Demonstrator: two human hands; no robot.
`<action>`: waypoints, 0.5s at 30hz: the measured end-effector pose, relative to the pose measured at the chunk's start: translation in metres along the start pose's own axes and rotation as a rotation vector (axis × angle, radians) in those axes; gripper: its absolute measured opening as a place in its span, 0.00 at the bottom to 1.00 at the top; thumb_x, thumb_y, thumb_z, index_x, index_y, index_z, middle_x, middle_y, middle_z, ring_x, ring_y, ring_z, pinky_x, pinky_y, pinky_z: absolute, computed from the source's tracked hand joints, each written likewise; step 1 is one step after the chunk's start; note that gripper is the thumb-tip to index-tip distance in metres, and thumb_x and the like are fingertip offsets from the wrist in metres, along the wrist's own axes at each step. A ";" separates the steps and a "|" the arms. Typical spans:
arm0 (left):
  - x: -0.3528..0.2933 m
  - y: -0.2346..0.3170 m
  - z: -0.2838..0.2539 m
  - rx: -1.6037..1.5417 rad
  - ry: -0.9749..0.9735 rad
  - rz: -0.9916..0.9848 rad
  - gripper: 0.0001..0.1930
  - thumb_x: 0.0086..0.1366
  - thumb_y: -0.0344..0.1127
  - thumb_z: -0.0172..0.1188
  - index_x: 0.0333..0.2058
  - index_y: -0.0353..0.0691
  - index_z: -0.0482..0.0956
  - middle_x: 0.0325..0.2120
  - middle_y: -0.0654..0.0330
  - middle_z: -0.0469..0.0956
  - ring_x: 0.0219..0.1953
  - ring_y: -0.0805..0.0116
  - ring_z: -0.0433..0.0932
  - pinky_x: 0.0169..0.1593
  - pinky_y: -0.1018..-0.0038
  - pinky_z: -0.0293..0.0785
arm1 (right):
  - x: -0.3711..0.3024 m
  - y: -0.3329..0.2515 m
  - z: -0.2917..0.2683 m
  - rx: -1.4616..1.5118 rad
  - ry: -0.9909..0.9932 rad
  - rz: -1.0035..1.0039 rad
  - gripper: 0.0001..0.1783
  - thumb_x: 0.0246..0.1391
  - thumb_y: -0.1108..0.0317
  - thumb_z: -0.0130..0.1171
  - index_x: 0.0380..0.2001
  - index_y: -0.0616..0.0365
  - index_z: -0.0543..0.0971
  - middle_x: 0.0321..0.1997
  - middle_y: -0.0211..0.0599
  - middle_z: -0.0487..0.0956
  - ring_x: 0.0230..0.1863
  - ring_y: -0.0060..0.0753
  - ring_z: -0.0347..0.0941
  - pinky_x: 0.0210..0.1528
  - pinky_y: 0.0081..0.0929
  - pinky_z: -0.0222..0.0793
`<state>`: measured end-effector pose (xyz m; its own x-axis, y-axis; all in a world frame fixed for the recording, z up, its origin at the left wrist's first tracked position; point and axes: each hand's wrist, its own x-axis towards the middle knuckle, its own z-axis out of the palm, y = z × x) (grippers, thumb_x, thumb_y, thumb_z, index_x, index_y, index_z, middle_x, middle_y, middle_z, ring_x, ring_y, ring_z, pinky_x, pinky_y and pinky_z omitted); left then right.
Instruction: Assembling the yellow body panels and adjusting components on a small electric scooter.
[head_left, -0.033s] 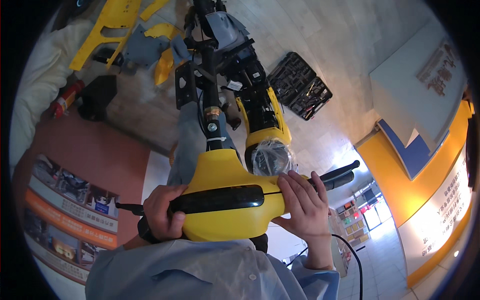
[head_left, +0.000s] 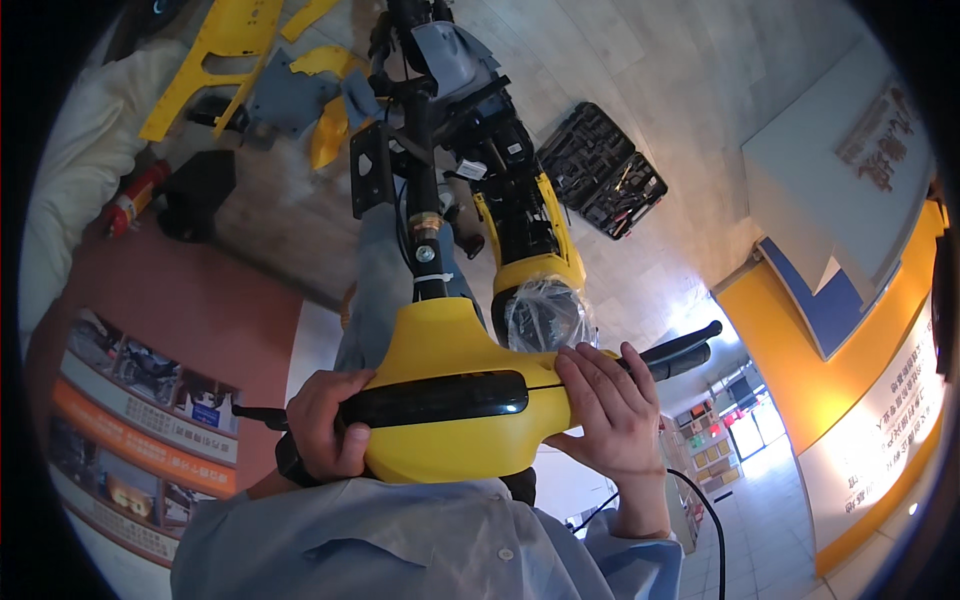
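A yellow scooter handlebar cover (head_left: pixel 455 447) with a glossy black display strip (head_left: pixel 437 399) fills the space close to my body. My left hand (head_left: pixel 328 425) is closed around its left end, thumb on the near face. At the other end, my right hand (head_left: pixel 612 410) lies over the top edge with its fingers bent round the shell and its palm against it. A black brake lever and grip (head_left: pixel 680 353) stick out past my right hand. Beyond the cover runs the black steering column (head_left: pixel 425 235), with a white cable tie around its lower end.
The stripped scooter body (head_left: pixel 515 200) stands ahead, its round part wrapped in clear plastic (head_left: pixel 548 315). An open black tool case (head_left: pixel 603 170) lies on the floor to the right. Yellow panels (head_left: pixel 215 65) and a red fire extinguisher (head_left: pixel 137 197) are at the left.
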<state>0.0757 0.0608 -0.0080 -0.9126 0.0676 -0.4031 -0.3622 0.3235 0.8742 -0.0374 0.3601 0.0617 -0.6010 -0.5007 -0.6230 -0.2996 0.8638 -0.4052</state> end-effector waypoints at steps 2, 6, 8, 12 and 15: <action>-0.001 0.001 0.003 -0.006 0.023 0.010 0.24 0.61 0.48 0.51 0.40 0.28 0.77 0.32 0.46 0.80 0.31 0.51 0.79 0.36 0.63 0.76 | 0.003 0.004 -0.004 0.026 -0.004 -0.011 0.40 0.32 0.52 0.72 0.53 0.54 0.76 0.53 0.31 0.79 0.57 0.31 0.74 0.66 0.38 0.61; 0.001 0.006 0.003 -0.022 0.031 -0.025 0.25 0.62 0.50 0.50 0.39 0.27 0.77 0.32 0.45 0.80 0.31 0.53 0.79 0.35 0.64 0.76 | 0.011 0.011 -0.008 0.091 -0.016 -0.049 0.38 0.31 0.50 0.71 0.49 0.52 0.77 0.48 0.29 0.80 0.48 0.31 0.76 0.62 0.37 0.65; 0.002 0.008 0.005 -0.024 0.039 -0.038 0.25 0.62 0.50 0.49 0.39 0.27 0.77 0.32 0.45 0.80 0.31 0.53 0.79 0.35 0.64 0.76 | 0.014 0.015 -0.006 0.105 -0.018 -0.069 0.37 0.31 0.49 0.71 0.49 0.52 0.78 0.46 0.29 0.79 0.45 0.32 0.75 0.59 0.36 0.66; 0.003 0.012 0.004 -0.010 0.027 -0.066 0.27 0.63 0.51 0.50 0.40 0.27 0.77 0.33 0.44 0.80 0.31 0.54 0.80 0.35 0.65 0.76 | 0.020 0.020 -0.006 0.126 -0.033 -0.112 0.37 0.31 0.45 0.71 0.47 0.51 0.78 0.41 0.27 0.77 0.40 0.32 0.73 0.49 0.33 0.67; 0.003 0.008 0.003 0.004 -0.009 -0.045 0.30 0.61 0.55 0.52 0.42 0.26 0.77 0.34 0.44 0.80 0.32 0.53 0.81 0.36 0.64 0.77 | 0.025 0.021 -0.008 0.139 -0.077 -0.090 0.37 0.32 0.43 0.70 0.46 0.50 0.78 0.37 0.27 0.75 0.38 0.32 0.71 0.45 0.32 0.66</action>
<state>0.0710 0.0660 -0.0031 -0.8936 0.0610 -0.4446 -0.4023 0.3302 0.8539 -0.0646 0.3661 0.0436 -0.5165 -0.5831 -0.6271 -0.2414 0.8018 -0.5467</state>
